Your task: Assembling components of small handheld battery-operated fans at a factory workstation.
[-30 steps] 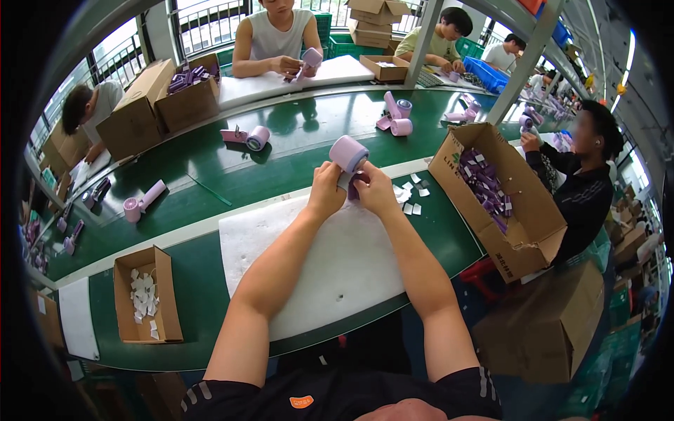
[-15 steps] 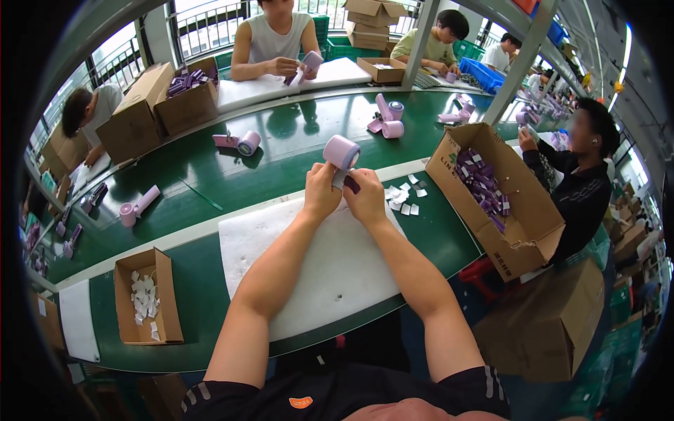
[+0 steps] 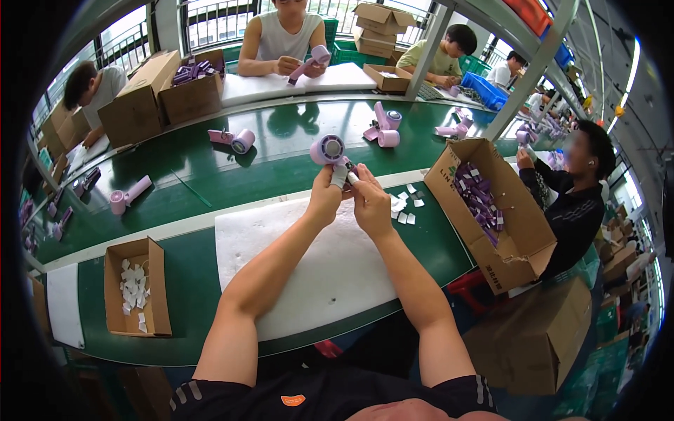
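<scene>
The likeliest trouble sits at the centre of the frame: the pale purple hair dryer [image 3: 328, 150] is held up in the air above the far edge of the white foam mat [image 3: 309, 266], gripped only by its handle, so its round barrel could tip or drop onto the green tabletop [image 3: 189, 274] if the grip eases. The left hand [image 3: 324, 200] is wrapped around the handle from below, and the right hand [image 3: 368, 203] pinches a small white label [image 3: 349, 177] against it; a pinch that light could let the label go on crooked, creased, or flutter down among the loose white labels [image 3: 405, 209] lying just right of the hands. By size, the packages run thus: the big open brown carton [image 3: 523, 231] at right, tilted, with purple parts [image 3: 477, 200] inside; a closed brown carton [image 3: 533, 337] below it at lower right; two brown cartons [image 3: 151, 98] at upper left, one showing purple pieces; stacked brown boxes [image 3: 375, 17] at top centre, with a flat open one beneath them; a blue crate [image 3: 484, 91] at upper right; and a small shallow brown box [image 3: 137, 288] at lower left holding white slips. Printing on the carton sides is dark, too small to tell more.
</scene>
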